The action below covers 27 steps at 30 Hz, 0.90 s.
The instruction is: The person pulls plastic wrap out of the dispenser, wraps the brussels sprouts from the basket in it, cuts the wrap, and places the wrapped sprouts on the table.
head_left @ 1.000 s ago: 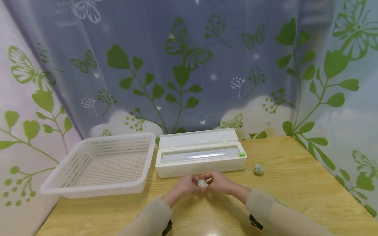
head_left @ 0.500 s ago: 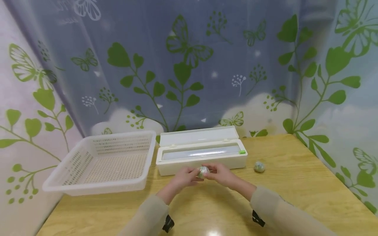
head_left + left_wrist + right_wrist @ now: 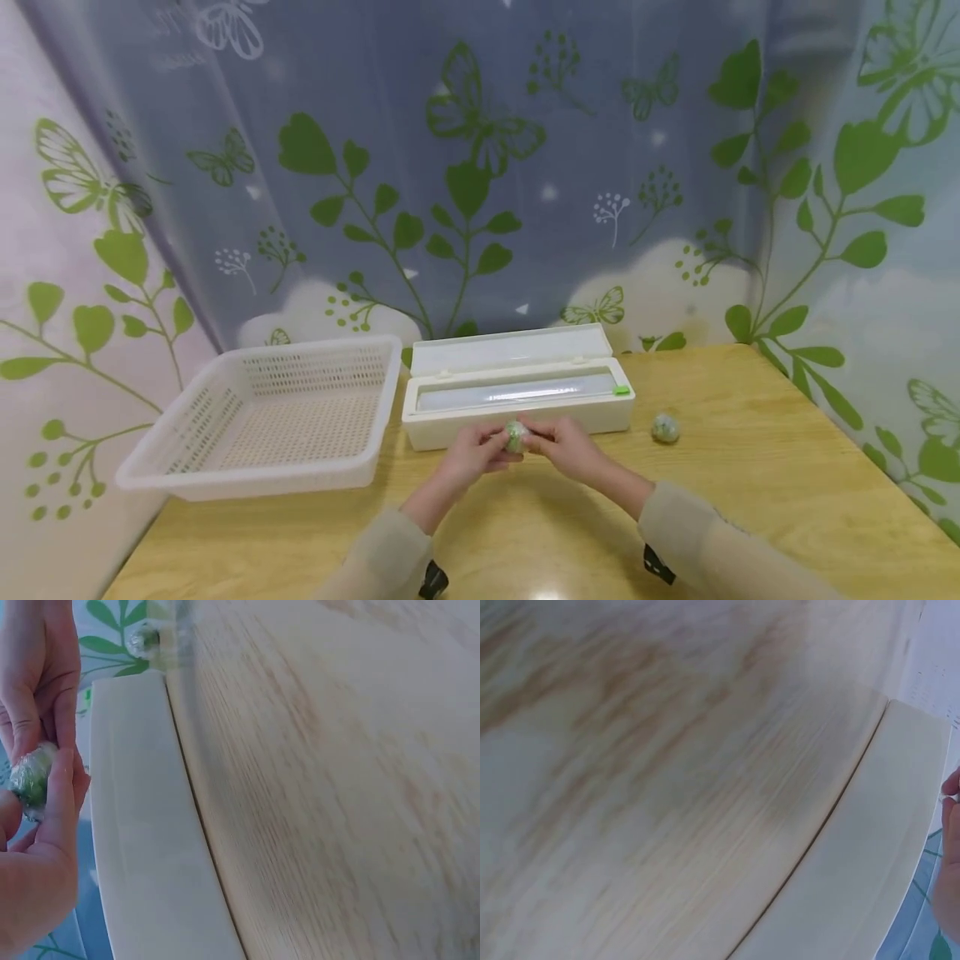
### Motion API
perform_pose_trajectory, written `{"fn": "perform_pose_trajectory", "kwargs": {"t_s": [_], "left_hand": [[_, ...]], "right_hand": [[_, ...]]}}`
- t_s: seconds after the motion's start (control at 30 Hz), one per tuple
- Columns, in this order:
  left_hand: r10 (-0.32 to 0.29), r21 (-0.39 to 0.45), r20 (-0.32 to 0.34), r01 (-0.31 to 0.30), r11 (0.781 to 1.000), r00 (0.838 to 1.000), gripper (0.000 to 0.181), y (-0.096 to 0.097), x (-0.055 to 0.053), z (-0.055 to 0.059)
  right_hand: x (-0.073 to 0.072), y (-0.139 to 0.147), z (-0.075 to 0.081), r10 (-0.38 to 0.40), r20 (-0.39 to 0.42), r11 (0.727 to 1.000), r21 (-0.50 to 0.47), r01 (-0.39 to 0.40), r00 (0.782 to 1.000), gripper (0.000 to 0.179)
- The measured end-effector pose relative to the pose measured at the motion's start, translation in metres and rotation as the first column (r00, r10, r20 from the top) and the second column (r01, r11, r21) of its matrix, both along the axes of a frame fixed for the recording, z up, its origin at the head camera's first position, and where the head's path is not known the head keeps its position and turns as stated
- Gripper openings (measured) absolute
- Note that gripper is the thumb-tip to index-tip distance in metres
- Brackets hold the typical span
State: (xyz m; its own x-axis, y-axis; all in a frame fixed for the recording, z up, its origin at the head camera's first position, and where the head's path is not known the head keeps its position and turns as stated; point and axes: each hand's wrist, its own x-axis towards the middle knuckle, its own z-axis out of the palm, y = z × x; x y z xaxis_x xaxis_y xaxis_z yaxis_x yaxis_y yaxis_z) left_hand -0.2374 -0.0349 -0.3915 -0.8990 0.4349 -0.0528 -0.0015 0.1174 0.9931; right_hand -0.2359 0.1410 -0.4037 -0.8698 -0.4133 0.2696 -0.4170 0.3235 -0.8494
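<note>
Both hands meet in front of the long white box [image 3: 517,421], holding a small round green thing [image 3: 31,780] wrapped in clear plastic film. My left hand [image 3: 468,457] pinches it between thumb and fingers from the left. From the other side, the fingertips of my right hand [image 3: 568,450] grip it as well. The fingers cover part of its surface. The box's lid [image 3: 513,352] is tilted back, and a roll of clear film [image 3: 517,393] lies inside, with a bright green tab [image 3: 621,390] at the right end.
A second film-wrapped green ball [image 3: 664,428] lies on the wooden table [image 3: 735,483] to the right of the box. At the left stands a white perforated basket [image 3: 247,485]. A patterned curtain [image 3: 360,167] hangs behind the table.
Both hands have lifted the wrapped ball slightly toward the box and turned it between the fingertips, so more of its green side shows. The box, basket and second ball stay in place.
</note>
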Motion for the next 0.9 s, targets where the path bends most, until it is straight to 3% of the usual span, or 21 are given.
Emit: {"fn": "perform_pose_trajectory", "kwargs": {"t_s": [0.13,0.27,0.5,0.63,0.73,0.83,0.9], "left_hand": [[-0.014,-0.013,-0.024,0.014,1.0,1.0,0.03,0.006,-0.002,-0.011],[-0.019,0.0,-0.032,0.019,1.0,0.999,0.03,0.01,-0.002,-0.008],[-0.047,-0.058,-0.02,0.046,0.997,0.999,0.038,0.003,-0.002,-0.002],[-0.08,-0.036,0.024,0.08,0.996,0.997,0.041,0.0,0.001,-0.002],[-0.058,-0.051,0.014,0.058,0.997,0.998,0.038,-0.002,0.004,-0.003],[-0.022,-0.081,-0.037,0.019,0.997,0.999,0.039,-0.003,0.004,-0.002],[-0.004,-0.105,-0.079,-0.004,0.994,0.997,0.04,-0.002,0.002,-0.001]], "right_hand": [[0.004,0.005,-0.006,-0.004,0.012,1.0,0.02,0.003,1.0,0.03],[0.005,0.008,0.0,-0.027,0.025,0.999,0.018,0.026,0.999,0.029],[0.005,0.001,0.005,-0.069,-0.016,0.995,0.07,0.07,0.997,0.029],[0.007,0.004,0.002,-0.015,-0.052,0.997,0.08,0.019,0.999,0.031],[0.006,0.009,0.001,0.07,0.087,0.998,-0.005,-0.07,0.994,0.036],[0.003,0.012,0.002,0.12,0.257,0.987,-0.139,-0.086,0.959,0.043],[0.0,0.012,0.004,0.137,0.32,0.977,-0.198,-0.075,0.938,0.046]]}}
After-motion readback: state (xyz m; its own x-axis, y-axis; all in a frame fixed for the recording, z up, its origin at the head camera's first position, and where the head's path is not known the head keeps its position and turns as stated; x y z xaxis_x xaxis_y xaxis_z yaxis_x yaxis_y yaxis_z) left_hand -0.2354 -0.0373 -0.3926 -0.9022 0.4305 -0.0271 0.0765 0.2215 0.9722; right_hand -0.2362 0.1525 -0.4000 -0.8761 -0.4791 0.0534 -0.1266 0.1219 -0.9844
